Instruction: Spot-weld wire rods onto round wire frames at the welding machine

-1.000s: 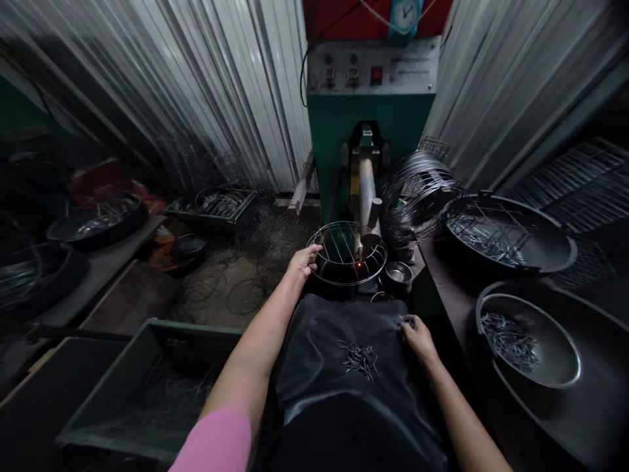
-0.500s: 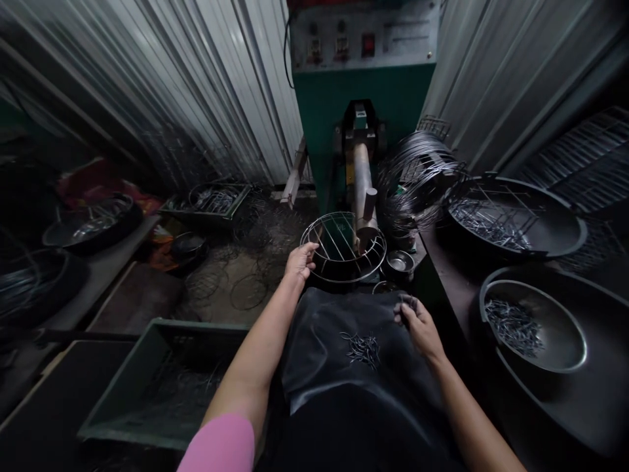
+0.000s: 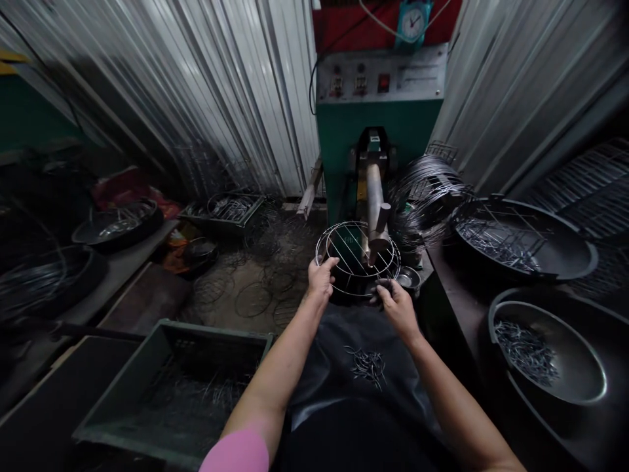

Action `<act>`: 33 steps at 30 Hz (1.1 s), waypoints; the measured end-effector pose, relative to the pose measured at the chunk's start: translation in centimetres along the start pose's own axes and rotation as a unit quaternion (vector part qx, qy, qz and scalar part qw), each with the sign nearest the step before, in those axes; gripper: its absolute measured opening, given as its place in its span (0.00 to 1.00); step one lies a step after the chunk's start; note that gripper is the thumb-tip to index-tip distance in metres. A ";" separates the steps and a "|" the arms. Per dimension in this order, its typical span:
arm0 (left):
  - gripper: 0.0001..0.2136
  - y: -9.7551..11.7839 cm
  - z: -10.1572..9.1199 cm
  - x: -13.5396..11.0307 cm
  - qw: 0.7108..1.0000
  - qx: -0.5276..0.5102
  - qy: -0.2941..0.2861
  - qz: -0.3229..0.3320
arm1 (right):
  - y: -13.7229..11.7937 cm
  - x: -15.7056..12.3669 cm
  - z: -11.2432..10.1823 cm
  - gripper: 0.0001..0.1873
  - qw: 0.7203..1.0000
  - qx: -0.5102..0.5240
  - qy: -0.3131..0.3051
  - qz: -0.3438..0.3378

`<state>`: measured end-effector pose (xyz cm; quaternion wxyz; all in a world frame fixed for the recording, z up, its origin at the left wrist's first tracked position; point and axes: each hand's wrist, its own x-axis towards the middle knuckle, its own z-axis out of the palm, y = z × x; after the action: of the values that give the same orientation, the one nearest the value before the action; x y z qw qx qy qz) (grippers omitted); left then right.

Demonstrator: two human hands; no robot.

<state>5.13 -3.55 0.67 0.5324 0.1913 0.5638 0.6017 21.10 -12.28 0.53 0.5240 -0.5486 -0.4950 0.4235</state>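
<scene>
- One dark apron sheet (image 3: 339, 367) lies across the lap at the near edge; one small heap of short wire pieces (image 3: 366, 364) rests on it, pieces too many and too small to count.
- One green crate (image 3: 171, 387) sits low on the left, holding loose thin wires.
- Two hands in view, both the wearer's own. One pink sleeve (image 3: 236, 452) shows on the left arm.
- Left hand (image 3: 322, 276): fingers curled over the near-left rim of the wire basket (image 3: 344, 252), thumb on the rim; grip closed on the wire.
- Right hand (image 3: 396, 305): fingers bent at the near-right rim of the wire basket, tips pinched together at the wire; whether a short wire piece is also held, I cannot tell.
- Wire basket, one: round, bare grey steel, an upper ring and a lower ring joined by thin straight rods, open mesh. It sits just past the apron sheet, around the tip of the welder arm (image 3: 376, 203), which points down into it.
- One small steel bowl (image 3: 407, 278) stands just right of the basket.
- Right worktop (image 3: 452, 288): two large dark pans, the near pan (image 3: 545, 347) and the far pan (image 3: 521, 236), each with wire pieces.
- One coil of wire rings (image 3: 427, 190) leans beside the welder arm.
- One green machine (image 3: 378, 124) at the back, one clock (image 3: 411, 23) above it.
</scene>
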 end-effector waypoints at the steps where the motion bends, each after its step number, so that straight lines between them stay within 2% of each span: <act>1: 0.25 0.0 0.1 0.1 1.000 0.000 0.006 -0.003 | -0.1 -0.1 -0.1 0.13 1.000 0.008 0.011 -0.008; 5: 0.24 -0.2 0.4 0.2 1.000 -0.013 0.006 -0.016 | 0.4 0.0 0.2 0.12 0.999 0.009 0.020 -0.042; 9: 0.26 -0.3 0.5 0.1 1.000 -0.011 0.001 -0.002 | 1.4 1.1 0.6 0.12 0.999 -0.042 -0.023 -0.025; 12: 0.26 -0.4 0.5 0.1 1.000 -0.011 -0.009 0.002 | 1.6 1.6 0.6 0.13 0.999 -0.039 -0.031 -0.010; 22: 0.25 -0.3 0.6 0.0 1.000 -0.018 0.000 -0.010 | 1.7 1.8 0.7 0.13 1.000 -0.001 -0.025 -0.004; 33: 0.24 -0.3 1.0 1.1 0.999 -0.025 0.015 -0.025 | 0.6 2.9 0.7 0.11 0.998 -0.037 -0.024 -0.036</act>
<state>5.71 -2.16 0.26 0.5434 0.1544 0.5610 0.6050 20.92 -9.30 -0.02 0.5067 -0.5392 -0.5418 0.3987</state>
